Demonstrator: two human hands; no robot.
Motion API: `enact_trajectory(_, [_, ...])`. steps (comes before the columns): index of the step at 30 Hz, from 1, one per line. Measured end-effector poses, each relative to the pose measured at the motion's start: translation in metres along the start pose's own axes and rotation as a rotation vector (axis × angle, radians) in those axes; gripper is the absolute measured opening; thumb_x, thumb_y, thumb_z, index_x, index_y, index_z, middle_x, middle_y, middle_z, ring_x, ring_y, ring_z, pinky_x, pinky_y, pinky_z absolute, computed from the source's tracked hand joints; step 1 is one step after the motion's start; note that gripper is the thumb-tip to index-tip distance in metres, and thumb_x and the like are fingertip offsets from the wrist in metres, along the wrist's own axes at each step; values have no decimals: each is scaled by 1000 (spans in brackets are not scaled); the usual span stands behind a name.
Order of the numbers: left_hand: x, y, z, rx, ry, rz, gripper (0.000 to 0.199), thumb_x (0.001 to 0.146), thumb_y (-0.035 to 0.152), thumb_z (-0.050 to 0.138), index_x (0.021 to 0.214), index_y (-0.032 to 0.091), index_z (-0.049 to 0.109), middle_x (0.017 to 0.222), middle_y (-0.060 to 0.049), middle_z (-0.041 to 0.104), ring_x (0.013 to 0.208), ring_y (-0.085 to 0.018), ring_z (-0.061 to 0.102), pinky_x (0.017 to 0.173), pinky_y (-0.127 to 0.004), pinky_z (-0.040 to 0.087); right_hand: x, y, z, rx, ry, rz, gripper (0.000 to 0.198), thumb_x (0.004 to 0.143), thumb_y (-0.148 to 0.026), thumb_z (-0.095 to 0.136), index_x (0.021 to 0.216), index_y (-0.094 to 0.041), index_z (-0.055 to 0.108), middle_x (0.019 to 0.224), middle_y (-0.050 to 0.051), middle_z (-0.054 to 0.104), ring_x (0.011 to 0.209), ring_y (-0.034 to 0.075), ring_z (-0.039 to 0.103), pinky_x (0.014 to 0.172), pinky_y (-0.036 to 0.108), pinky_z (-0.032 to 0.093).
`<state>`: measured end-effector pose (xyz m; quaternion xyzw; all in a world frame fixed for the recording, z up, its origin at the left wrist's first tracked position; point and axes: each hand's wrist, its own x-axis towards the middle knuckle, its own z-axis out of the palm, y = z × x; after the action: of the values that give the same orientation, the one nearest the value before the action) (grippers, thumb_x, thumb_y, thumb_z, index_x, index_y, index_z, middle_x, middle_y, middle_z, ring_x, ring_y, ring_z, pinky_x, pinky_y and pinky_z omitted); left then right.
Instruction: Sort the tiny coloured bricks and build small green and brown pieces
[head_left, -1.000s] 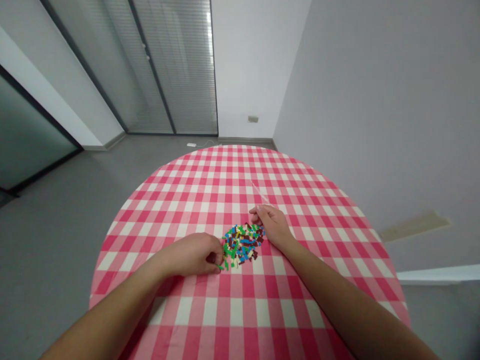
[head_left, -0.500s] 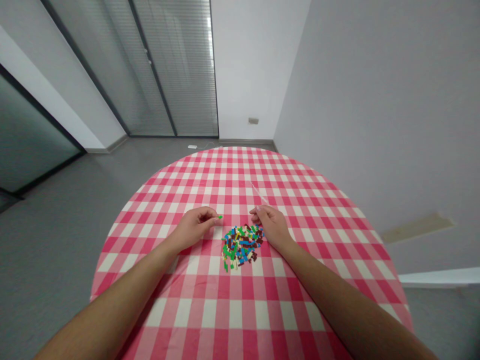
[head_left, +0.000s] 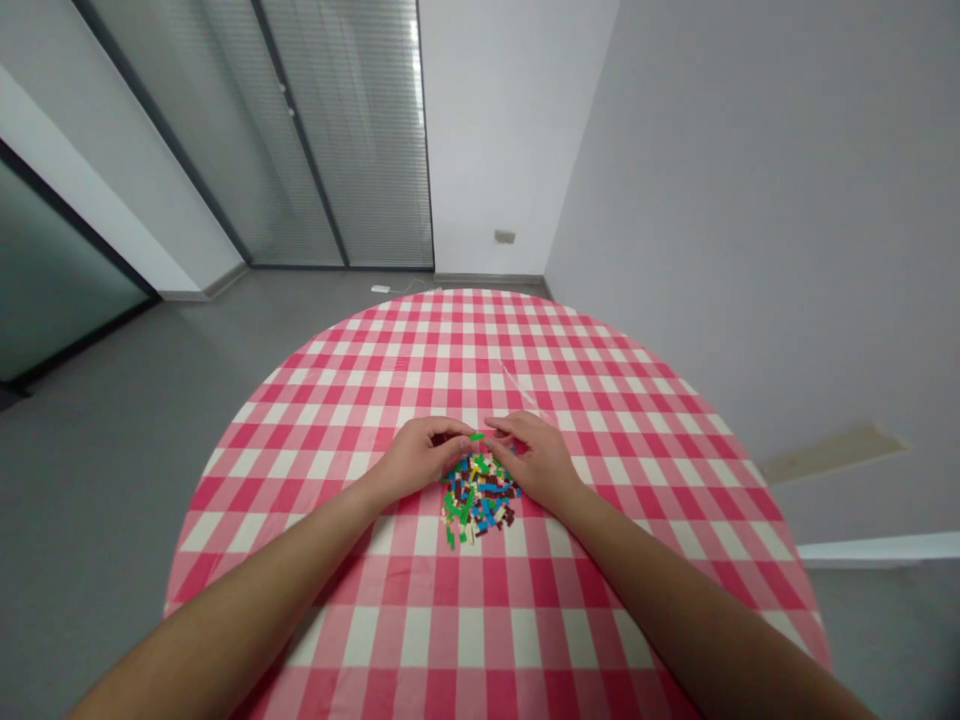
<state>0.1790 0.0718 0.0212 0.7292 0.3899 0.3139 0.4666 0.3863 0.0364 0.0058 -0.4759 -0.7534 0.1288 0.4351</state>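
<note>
Above the far edge of a brick pile, a small green toy brick [head_left: 477, 437] is pinched between the thumb and fingertips of my left hand [head_left: 424, 455]. My right hand [head_left: 536, 460] is close by on the other side, its thumb and index finger apart and pointing at that brick. Whether its fingertips touch the brick I cannot tell. Below both hands lies the pile of small toy bricks [head_left: 484, 500], in green, blue, dark brown, cream and a little yellow. My hands cover part of its upper edges.
The pile rests on a round table [head_left: 465, 630] with a red and white checked cloth. Beyond the table are a glass partition with blinds [head_left: 360, 150] and a white wall with an outlet [head_left: 504, 237]. A grey wall [head_left: 735, 200] stands to the right.
My left hand has moved right with the green brick, from beside the pile to over its far edge. My right hand has shifted slightly left, its thumb and index finger now spread towards the brick.
</note>
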Motion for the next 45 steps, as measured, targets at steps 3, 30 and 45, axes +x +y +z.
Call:
enact_trajectory(3, [-4, 3, 3, -11, -14, 23, 22, 88, 33, 61, 95, 19, 77, 88, -6, 76, 78, -20, 68, 70, -31, 53, 0, 1, 0, -21, -42, -51, 20, 95, -35, 59, 99, -23, 74, 87, 7, 73, 84, 22, 66, 78, 37, 51])
enact_trajectory(30, [19, -38, -58, 573, 461, 118, 21, 90, 34, 60, 100, 21, 74, 100, -9, 75, 93, -28, 66, 84, -40, 49, 2, -3, -1, 27, -22, 80, 18, 90, -24, 55, 96, -20, 72, 84, 7, 71, 78, 20, 65, 73, 34, 51])
enact_trajectory(45, [25, -48, -64, 787, 338, 141, 18, 89, 21, 59, 97, 21, 75, 97, -7, 74, 93, -25, 65, 85, -40, 49, 2, -2, -2, -5, 1, 109, 17, 87, -23, 58, 94, -21, 73, 88, 6, 74, 81, 21, 68, 74, 34, 53])
